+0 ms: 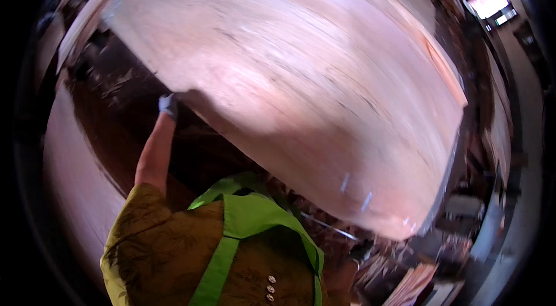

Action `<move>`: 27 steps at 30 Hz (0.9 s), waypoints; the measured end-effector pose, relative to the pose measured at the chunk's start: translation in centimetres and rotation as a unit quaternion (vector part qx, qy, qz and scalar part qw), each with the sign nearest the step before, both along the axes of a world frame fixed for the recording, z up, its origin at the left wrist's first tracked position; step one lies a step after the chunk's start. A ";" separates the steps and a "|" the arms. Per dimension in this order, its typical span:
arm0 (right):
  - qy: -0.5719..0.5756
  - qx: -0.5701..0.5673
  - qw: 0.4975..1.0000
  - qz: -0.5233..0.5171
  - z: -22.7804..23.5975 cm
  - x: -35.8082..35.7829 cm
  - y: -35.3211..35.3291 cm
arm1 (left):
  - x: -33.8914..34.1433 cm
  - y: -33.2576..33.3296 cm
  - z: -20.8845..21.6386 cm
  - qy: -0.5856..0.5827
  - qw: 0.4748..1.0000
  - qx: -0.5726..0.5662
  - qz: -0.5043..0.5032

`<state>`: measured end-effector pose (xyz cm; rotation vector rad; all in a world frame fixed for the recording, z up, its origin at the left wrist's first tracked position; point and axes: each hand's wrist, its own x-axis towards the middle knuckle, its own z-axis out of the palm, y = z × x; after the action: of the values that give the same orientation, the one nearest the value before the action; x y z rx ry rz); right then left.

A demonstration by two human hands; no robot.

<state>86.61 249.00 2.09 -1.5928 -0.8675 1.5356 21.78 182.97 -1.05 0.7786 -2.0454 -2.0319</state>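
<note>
A broad, pale pinkish wood veneer sheet (278, 80) spreads out in front of me, streaked by motion blur. My left hand (168, 106), in a light glove, reaches forward and is closed at the sheet's near left edge; its fingertips are partly hidden there. Low on the right, my right hand (361, 251) is dark and partly in shadow, below the sheet's near edge. A thin pale rod (330, 226) runs up to that hand, which looks closed around its end. Small whitish marks (366, 201) show on the sheet near its right corner.
Another curved veneer sheet (72, 172) stands at the left. Broken veneer strips (411, 286) are heaped at the lower right. A bluish panel (488, 228) leans at the right, beside a pale walkway (521, 207). A bright window (488, 2) glows at the far right.
</note>
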 end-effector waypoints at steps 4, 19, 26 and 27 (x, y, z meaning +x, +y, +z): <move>-0.177 -0.026 0.978 -0.109 0.4 6.1 -2.5 | -1.2 -0.2 0.6 0.044 0.971 -0.233 -0.010; -0.088 0.153 0.889 0.422 19.2 -24.7 -2.5 | 1.8 44.0 13.8 0.360 0.598 -0.423 -0.578; -0.045 0.098 0.894 0.435 18.9 -39.9 0.7 | 1.8 55.0 9.0 0.362 0.478 -0.494 -0.630; -0.025 0.097 0.899 0.427 17.2 -41.3 1.8 | 1.7 55.4 8.6 0.370 0.483 -0.480 -0.632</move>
<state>45.33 250.76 19.26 -1.1407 -1.8488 1.8865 23.45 238.34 7.53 -1.8828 -2.5072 -0.4610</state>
